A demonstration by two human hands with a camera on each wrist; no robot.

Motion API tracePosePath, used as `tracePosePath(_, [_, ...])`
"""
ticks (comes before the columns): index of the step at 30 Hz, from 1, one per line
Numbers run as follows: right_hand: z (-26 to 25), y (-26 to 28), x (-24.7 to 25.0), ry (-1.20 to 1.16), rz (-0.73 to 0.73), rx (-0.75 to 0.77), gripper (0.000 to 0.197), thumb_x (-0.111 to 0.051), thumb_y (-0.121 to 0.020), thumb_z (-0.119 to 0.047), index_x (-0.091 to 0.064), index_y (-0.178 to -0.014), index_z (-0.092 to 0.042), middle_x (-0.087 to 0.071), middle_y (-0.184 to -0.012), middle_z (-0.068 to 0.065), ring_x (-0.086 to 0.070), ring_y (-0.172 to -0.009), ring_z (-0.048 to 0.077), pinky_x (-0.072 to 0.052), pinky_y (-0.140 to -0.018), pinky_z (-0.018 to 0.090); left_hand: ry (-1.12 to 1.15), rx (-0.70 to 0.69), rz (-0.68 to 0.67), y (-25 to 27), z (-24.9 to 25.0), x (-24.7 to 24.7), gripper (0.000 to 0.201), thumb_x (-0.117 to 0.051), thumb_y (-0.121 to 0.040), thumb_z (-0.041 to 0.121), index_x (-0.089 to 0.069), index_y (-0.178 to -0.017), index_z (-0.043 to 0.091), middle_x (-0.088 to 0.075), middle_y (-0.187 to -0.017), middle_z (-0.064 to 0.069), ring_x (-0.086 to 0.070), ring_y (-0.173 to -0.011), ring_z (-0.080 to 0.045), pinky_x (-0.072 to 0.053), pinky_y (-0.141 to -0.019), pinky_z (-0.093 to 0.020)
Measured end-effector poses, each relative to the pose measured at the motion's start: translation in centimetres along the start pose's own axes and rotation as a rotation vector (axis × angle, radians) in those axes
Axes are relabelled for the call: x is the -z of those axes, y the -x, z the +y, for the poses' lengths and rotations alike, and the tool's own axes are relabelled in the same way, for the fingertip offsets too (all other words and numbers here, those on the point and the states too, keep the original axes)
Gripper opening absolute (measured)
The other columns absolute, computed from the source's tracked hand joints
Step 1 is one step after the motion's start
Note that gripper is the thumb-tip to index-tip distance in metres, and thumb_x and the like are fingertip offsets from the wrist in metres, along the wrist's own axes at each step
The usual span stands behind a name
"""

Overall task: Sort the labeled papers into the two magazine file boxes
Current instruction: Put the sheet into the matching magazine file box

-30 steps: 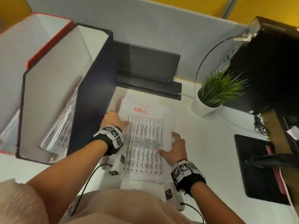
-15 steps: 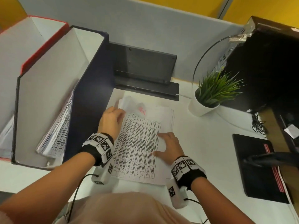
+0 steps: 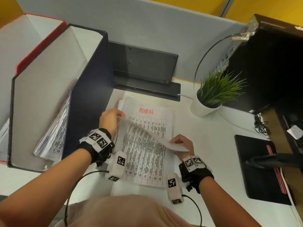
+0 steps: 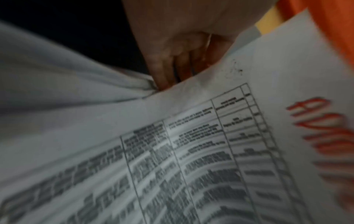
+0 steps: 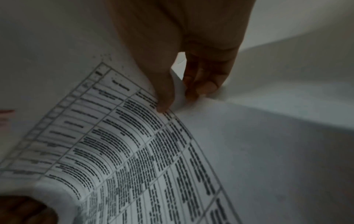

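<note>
The person is lifting the top sheet [image 3: 147, 134] off the paper stack [image 3: 165, 115] with both hands. The left hand [image 3: 109, 119] is pinching the sheet's far left corner, thumb on the printed face and fingers tucked under it in the left wrist view. The right hand [image 3: 182, 143] is pinching the right edge nearer the body — thumb on top, fingers curled beneath. Between the two grips the sheet is bowing upward, clear of the stack, its blank back turned to the head camera.

Under the raised sheet, the next page is showing a red ADMIN label [image 3: 146, 110] just beyond the left hand's pinch. The navy file box [image 3: 91, 89] is standing right beside the left hand, already holding papers; the red file box [image 3: 39, 41] is standing past it, further left.

So this looks like the pick-up step for one paper. I can't read the held sheet's own label fully — red letters, blurred, in the left wrist view. The next move probably calls for carrying it left, turning it on edge and sliding it into the matching box without snagging the rim.
</note>
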State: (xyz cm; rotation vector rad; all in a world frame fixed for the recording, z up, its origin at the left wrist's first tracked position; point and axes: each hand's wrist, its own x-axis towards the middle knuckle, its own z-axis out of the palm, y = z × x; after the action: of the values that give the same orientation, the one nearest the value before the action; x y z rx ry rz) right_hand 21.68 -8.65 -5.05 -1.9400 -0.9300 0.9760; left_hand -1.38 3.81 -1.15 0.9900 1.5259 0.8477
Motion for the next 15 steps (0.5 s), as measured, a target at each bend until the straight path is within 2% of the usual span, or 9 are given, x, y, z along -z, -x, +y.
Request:
tracePosePath(2, [0.4, 0.1, 0.1, -0.018, 0.012, 0.007, 0.039, -0.057, -0.073, 0.018, -0.055, -0.056, -0.017, -0.057, -0.064, -0.003, -0.050, -0.064, 0.013, -0.041, -0.053, 0.008, -0.335, -0.041, 0.035, -1.1, 0.1, 0.2, 0.015, -0.057, -0.083, 0.021, -0.066, -0.082, 0.010, -0.062, -0.090, -0.002, -0.058, -0.089, -0.025, -0.042, -0.076, -0.028])
tracePosePath(3, [0.5, 0.1, -0.1, -0.024, 0.015, 0.005, 0.040, -0.056, -0.072, 0.019, -0.055, -0.056, -0.017, -0.057, -0.065, -0.002, -0.051, -0.066, 0.015, -0.042, -0.055, 0.011, -0.444, -0.041, 0.051, -1.4, 0.0, 0.2, 0.014, -0.061, -0.085, 0.023, -0.064, -0.085, 0.010, -0.062, -0.091, -0.003, -0.057, -0.086, -0.022, -0.041, -0.074, -0.026])
tracePosePath(6, [0.8, 0.0, -0.4, -0.087, 0.010, -0.043, 0.040, -0.054, -0.073, 0.019, -0.056, -0.054, -0.016, -0.058, -0.067, 0.002, -0.052, -0.075, 0.022, -0.043, -0.068, 0.027, -0.612, -0.017, 0.044, -1.4, -0.1, 0.1, 0.027, -0.079, -0.072, 0.029, -0.057, -0.070, 0.012, -0.062, -0.080, -0.004, -0.056, -0.069, -0.016, -0.043, -0.059, -0.023])
tracePosePath(8, [0.7, 0.0, -0.6, -0.105, 0.012, -0.063, 0.038, -0.057, -0.073, 0.018, -0.056, -0.054, -0.015, -0.058, -0.066, 0.003, -0.052, -0.075, 0.022, -0.042, -0.070, 0.032, -0.691, -0.056, 0.049, -1.2, -0.1, 0.0, 0.032, -0.083, -0.067, 0.026, -0.055, -0.061, 0.012, -0.060, -0.069, -0.002, -0.053, -0.057, -0.011, -0.037, -0.048, -0.019])
tracePosePath(10, [0.5, 0.1, -0.7, -0.105, -0.003, -0.059, 0.033, -0.066, -0.072, 0.013, -0.056, -0.056, -0.014, -0.058, -0.064, 0.002, -0.052, -0.068, 0.020, -0.045, -0.064, 0.025, -0.731, -0.111, 0.050, -1.1, 0.0, -0.1, 0.031, -0.081, -0.070, 0.023, -0.055, -0.057, 0.012, -0.061, -0.067, -0.005, -0.055, -0.056, -0.014, -0.043, -0.050, -0.022])
tracePosePath(12, [0.0, 0.5, -0.7, -0.120, -0.004, -0.033, 0.029, -0.074, -0.070, 0.005, -0.056, -0.057, -0.013, -0.057, -0.062, 0.000, -0.052, -0.058, 0.011, -0.045, -0.053, 0.014, -0.788, -0.168, 0.035, -0.9, 0.1, -0.2, 0.027, -0.076, -0.076, 0.021, -0.059, -0.059, 0.009, -0.065, -0.071, -0.009, -0.062, -0.065, -0.023, -0.051, -0.061, -0.029])
tracePosePath(13, [-0.2, 0.6, -0.8, -0.122, 0.005, -0.014, 0.029, -0.077, -0.069, 0.001, -0.055, -0.057, -0.012, -0.057, -0.061, 0.000, -0.052, -0.056, 0.007, -0.043, -0.050, 0.008, -0.830, -0.195, 0.024, -0.7, 0.2, -0.3, 0.026, -0.072, -0.080, 0.022, -0.061, -0.061, 0.007, -0.065, -0.071, -0.010, -0.064, -0.069, -0.026, -0.051, -0.064, -0.030])
tracePosePath(15, [-0.4, 0.7, -0.7, -0.082, 0.024, 0.012, 0.029, -0.079, -0.069, -0.004, -0.054, -0.057, -0.013, -0.058, -0.064, 0.001, -0.052, -0.059, 0.006, -0.043, -0.054, 0.008, -0.930, -0.245, 0.003, -0.3, 0.4, -0.5, 0.031, -0.063, -0.087, 0.023, -0.060, -0.062, 0.005, -0.059, -0.065, -0.008, -0.064, -0.072, -0.030, -0.047, -0.063, -0.030])
